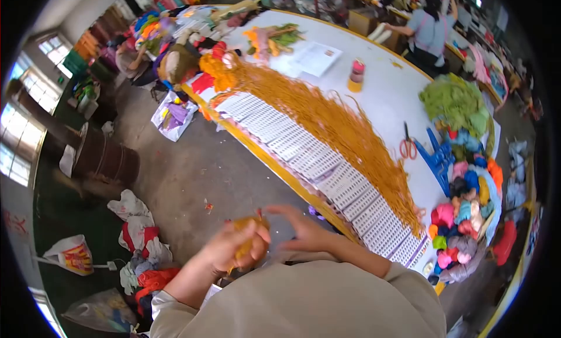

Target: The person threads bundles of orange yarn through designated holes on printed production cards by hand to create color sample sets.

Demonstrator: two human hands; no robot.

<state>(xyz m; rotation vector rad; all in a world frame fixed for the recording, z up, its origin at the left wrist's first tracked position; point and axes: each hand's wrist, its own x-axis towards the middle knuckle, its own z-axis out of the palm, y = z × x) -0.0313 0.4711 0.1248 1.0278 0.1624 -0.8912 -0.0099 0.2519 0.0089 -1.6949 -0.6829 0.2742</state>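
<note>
My left hand (225, 249) is closed around a small bundle of mustard-yellow yarn (244, 244), held low in front of my body. To the right of it, my right hand (307, 231) has its fingers apart and holds nothing that I can see; it is slightly blurred. Along the table beside me lie long mustard yarn strands (315, 119), spread over the far side of a row of white cards (304, 148) printed with rows of dark marks.
On the white table (380, 113) are red-handled scissors (407, 146), a blue plastic tool (435, 159), a yarn cone (356, 76), papers (317, 58) and a green yarn heap (454, 101). Coloured yarn balls (461, 227) crowd the right end. A rusty barrel (108, 157) stands left. Other people work farther off.
</note>
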